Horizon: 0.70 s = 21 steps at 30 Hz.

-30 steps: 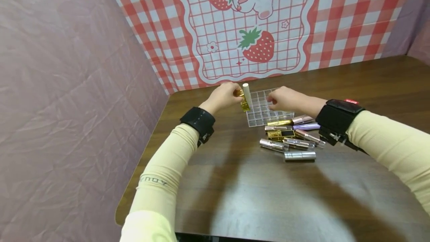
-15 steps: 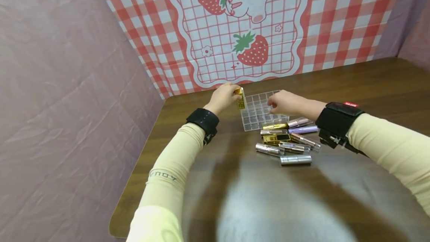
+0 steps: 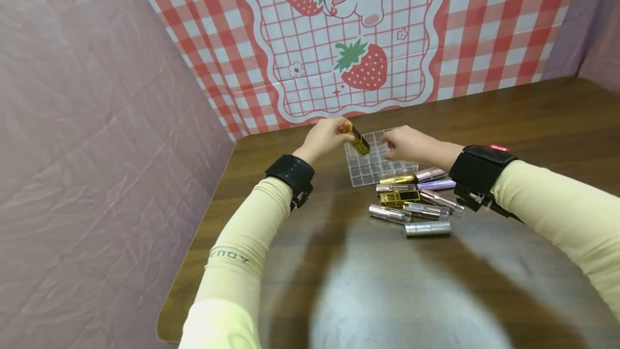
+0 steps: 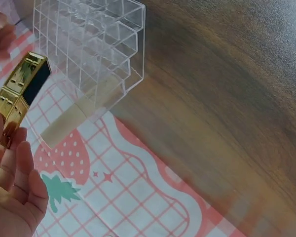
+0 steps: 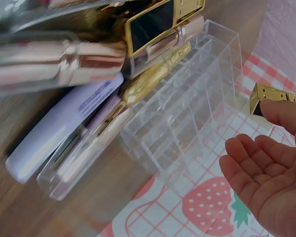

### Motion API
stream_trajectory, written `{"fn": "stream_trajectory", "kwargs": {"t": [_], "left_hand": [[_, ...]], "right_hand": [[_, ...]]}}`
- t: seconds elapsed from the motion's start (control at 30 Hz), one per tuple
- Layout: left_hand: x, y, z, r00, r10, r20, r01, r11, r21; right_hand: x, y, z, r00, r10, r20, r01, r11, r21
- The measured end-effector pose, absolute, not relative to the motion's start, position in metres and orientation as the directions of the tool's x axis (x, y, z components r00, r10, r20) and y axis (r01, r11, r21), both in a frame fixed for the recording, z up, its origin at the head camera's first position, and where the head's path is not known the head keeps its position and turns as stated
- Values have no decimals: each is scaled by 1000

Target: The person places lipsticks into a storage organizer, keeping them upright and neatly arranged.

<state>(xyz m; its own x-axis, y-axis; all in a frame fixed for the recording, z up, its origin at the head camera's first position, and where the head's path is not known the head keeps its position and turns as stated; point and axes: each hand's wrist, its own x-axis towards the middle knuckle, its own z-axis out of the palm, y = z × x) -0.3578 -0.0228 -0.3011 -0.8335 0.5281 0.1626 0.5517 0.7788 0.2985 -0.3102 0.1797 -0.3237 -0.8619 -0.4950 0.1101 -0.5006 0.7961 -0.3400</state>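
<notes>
From far away I am seeing the left hand (image 3: 323, 138) pinching a gold tube (image 3: 360, 144) by the clear tray (image 3: 364, 172); the right hand (image 3: 408, 143) is hanging loose nearby. The brown table (image 3: 378, 284) is shining (a strawberry cloth (image 3: 310, 88) is hanging behind).

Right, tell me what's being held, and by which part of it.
A gold tube, pinched in the left fingers by the end away from its black panel. The right fingers hold nothing.
</notes>
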Motion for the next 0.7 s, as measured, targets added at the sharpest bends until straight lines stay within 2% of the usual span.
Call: {"fn": "stream_trajectory", "kwargs": {"t": [0.27,0.43,0.7], "left_hand": [[-354,-22,-297,-838,528,137,535,751,387],[-353,-23,-298,-837,532,126,536,753,382],[-353,-28,-300,-826,558,84,554,773,310]], "right_hand": [[-320,174,-328,-849,-496,182,-527,772,-355],[-312,167,-320,-874,-466,139,-479,775,-412],[-316,167,-322,-857,-483,177,-513,776,-368]]}}
